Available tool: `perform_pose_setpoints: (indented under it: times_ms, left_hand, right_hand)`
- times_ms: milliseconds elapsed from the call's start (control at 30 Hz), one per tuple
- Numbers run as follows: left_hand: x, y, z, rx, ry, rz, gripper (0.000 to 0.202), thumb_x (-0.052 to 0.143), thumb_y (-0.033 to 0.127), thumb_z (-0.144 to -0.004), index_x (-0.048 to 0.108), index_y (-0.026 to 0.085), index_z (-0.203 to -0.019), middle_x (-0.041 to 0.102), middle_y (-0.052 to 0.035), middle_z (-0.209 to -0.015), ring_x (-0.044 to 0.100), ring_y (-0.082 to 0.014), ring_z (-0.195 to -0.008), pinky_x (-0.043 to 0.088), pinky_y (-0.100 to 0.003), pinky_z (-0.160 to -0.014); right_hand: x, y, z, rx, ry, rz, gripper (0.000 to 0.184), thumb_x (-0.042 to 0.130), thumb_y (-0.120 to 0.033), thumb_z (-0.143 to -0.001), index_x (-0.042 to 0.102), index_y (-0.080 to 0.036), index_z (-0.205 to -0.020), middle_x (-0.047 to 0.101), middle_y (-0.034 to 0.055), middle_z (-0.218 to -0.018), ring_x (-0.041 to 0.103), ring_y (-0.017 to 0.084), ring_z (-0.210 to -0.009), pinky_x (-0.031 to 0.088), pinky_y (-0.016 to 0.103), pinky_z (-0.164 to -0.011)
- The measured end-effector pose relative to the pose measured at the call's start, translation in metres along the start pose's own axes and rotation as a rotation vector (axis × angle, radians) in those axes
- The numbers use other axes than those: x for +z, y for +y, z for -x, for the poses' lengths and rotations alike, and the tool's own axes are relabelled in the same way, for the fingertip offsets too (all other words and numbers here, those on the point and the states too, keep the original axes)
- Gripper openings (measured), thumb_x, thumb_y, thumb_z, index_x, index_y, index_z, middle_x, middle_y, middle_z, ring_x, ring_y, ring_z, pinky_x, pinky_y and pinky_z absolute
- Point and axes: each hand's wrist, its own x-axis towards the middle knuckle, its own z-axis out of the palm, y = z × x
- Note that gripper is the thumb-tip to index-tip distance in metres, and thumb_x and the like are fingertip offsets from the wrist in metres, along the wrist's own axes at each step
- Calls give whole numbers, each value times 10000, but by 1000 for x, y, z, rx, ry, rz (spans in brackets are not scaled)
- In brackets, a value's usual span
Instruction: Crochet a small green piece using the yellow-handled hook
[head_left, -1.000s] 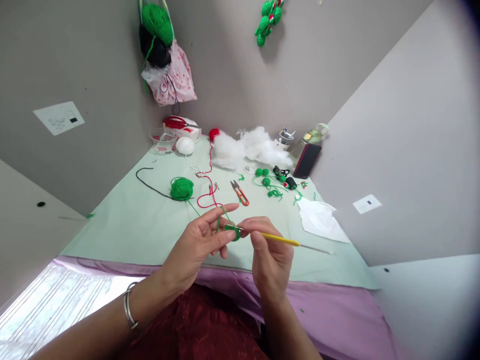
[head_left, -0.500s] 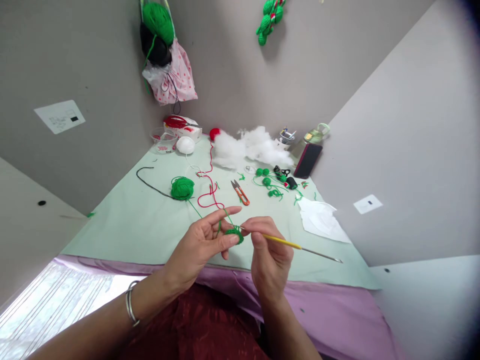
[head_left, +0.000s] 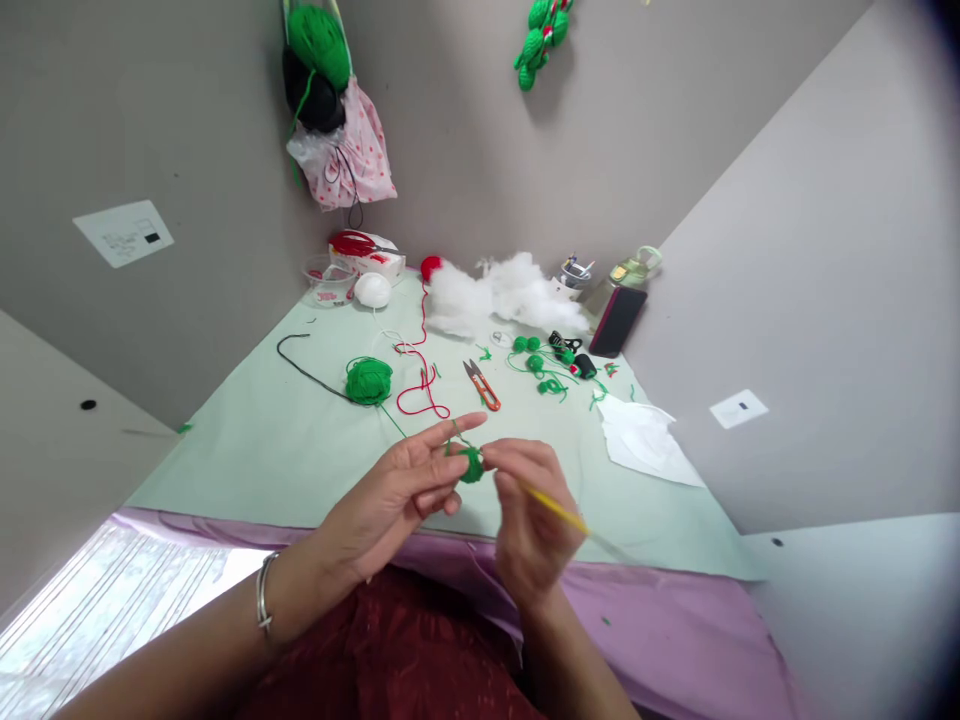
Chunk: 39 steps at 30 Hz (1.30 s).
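Note:
Between the thumb and fingers of my left hand (head_left: 409,480) is a small green crochet piece (head_left: 472,465). Green yarn runs over the raised index finger of that hand and back to a green yarn ball (head_left: 368,381) on the table. My right hand (head_left: 536,510) is closed on a crochet hook with a yellow handle (head_left: 555,507), which is smeared by motion. The hook's working tip meets the green piece, though fingers partly hide it. Orange thread snips (head_left: 481,386) lie just beyond my hands.
White stuffing (head_left: 499,295) sits at the back of the pale green table (head_left: 247,440). Small green crocheted balls (head_left: 534,363) with loose tails lie to the right, near a phone (head_left: 618,321) and white paper (head_left: 649,440). Red yarn (head_left: 424,385) trails across the middle.
My right hand has turned, so the rear end of the crochet hook points lower. The green piece has tilted and my left fingers have curled in a little.

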Motion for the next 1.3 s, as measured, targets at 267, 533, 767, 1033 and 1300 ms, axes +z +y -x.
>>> perform_pose_setpoints:
  times_ms: [267, 533, 767, 1033, 1300]
  left_hand:
    - [1, -2, 1, 208, -18, -188, 385, 879, 260, -842, 842, 317, -1221, 663, -1, -889, 571, -120, -741, 500, -239, -686]
    - [-1, -4, 4, 270, 68, -304, 311, 817, 325, -906, 833, 297, -1215, 651, 18, -918, 640, -94, -662, 481, -263, -685]
    - [-3, -5, 3, 286, 118, -325, 333, 840, 270, -861, 838, 297, -1193, 635, 33, -886, 640, -92, -662, 515, -273, -736]
    - [3, -6, 4, 340, 165, -314, 385, 904, 254, -803, 832, 269, -1181, 634, 39, -851, 560, -87, -657, 508, -226, -651]
    - [-1, 4, 0, 38, 25, 9, 407, 920, 249, -796, 831, 182, -1187, 365, 122, -595, 185, -27, -487, 361, -159, -471]
  right_hand:
    - [-2, -3, -12, 349, -4, -374, 153, 689, -293, -1013, 815, -258, -933, 748, 30, -864, 678, 174, -779, 562, 324, -721]
    - [-1, 0, -12, 411, 43, -454, 174, 676, -313, -1029, 807, -246, -936, 782, 27, -882, 667, 143, -717, 558, 289, -686]
    - [-9, -6, -9, 278, -15, -291, 227, 563, -240, -1082, 775, -243, -1000, 786, 27, -918, 702, 148, -749, 585, 307, -721]
    - [-8, -2, 3, -322, -155, 307, 325, 596, -49, -998, 736, -220, -1237, 765, 105, -1065, 726, 212, -958, 617, 351, -786]
    - [-6, -1, -4, 63, -14, -80, 264, 571, -134, -1049, 786, -282, -1089, 744, 28, -899, 689, 179, -804, 574, 343, -719]
